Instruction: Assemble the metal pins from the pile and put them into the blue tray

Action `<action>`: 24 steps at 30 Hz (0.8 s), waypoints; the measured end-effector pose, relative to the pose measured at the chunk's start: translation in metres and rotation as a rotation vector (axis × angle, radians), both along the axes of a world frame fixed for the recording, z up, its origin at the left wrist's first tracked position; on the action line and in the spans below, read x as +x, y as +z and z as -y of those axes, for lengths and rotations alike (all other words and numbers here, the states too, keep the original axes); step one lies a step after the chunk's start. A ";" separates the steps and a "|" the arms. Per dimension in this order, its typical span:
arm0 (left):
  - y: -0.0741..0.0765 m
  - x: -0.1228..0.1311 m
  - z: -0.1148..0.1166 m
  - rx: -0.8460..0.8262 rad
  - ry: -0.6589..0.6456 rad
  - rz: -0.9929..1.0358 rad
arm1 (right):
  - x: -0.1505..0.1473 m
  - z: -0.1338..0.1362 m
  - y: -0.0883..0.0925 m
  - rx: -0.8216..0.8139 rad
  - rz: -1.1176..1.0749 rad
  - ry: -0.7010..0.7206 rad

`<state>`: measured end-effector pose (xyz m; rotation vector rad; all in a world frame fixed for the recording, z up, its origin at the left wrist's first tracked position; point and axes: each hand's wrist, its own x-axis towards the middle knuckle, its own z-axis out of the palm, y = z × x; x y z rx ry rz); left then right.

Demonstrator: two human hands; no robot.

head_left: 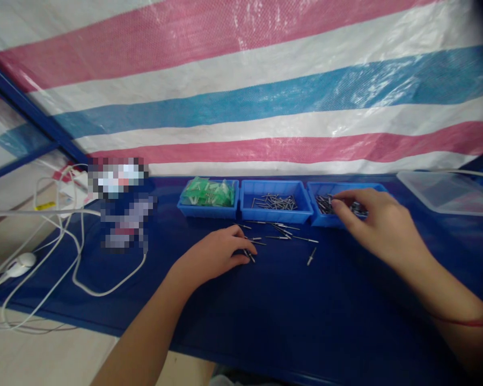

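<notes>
My left hand [217,253] rests on the blue table [290,316] with its fingers curled, pinching a small metal pin at its fingertips. Several loose metal pins [284,234] lie on the table just right of it. My right hand [376,222] reaches into the right blue tray [378,187], fingers pressed down among the small metal parts [324,203] there. The middle blue tray [276,203] holds several thin metal pins. The left blue tray [208,197] is full of green plastic pieces.
A clear plastic box [451,193] stands at the far right. White cables [64,252] and a small white device [22,262] lie at the table's left end. A striped pink, white and blue tarp [241,91] hangs behind the trays.
</notes>
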<state>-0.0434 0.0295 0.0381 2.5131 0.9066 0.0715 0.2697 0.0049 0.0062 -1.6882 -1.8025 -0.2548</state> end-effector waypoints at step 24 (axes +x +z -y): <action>-0.005 0.032 0.015 0.003 0.077 0.505 | -0.079 0.036 -0.005 -0.155 -0.277 0.623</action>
